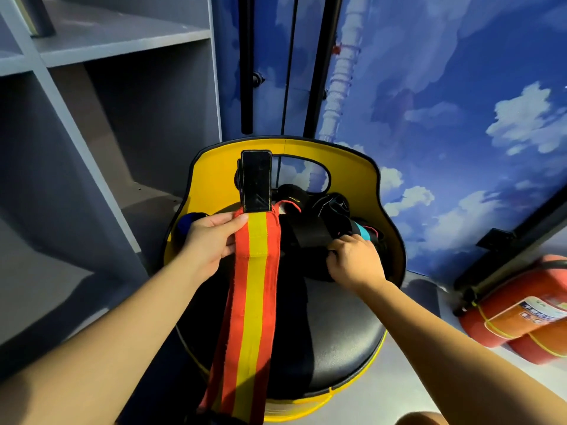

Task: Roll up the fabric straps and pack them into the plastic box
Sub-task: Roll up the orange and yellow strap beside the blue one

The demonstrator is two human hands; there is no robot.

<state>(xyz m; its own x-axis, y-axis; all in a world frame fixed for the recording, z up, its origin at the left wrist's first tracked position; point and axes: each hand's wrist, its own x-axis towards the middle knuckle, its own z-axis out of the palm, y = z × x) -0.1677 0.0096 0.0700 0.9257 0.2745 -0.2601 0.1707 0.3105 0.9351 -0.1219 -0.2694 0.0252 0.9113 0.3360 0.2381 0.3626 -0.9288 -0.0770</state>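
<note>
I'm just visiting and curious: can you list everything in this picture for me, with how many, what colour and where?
striped strap: one, red and yellow with a black end tab, unrolled, hanging down over the seat
dark straps: a tangled pile, mostly black with a teal bit, at the back of the seat; count unclear
chair: one, yellow shell with black seat, centre
shelves: one grey unit, left
wall: blue with painted clouds, right
extinguishers: two, red, lying on the floor at right
left hand: pinches the striped strap near its top
right hand: grips in the dark straps
</note>
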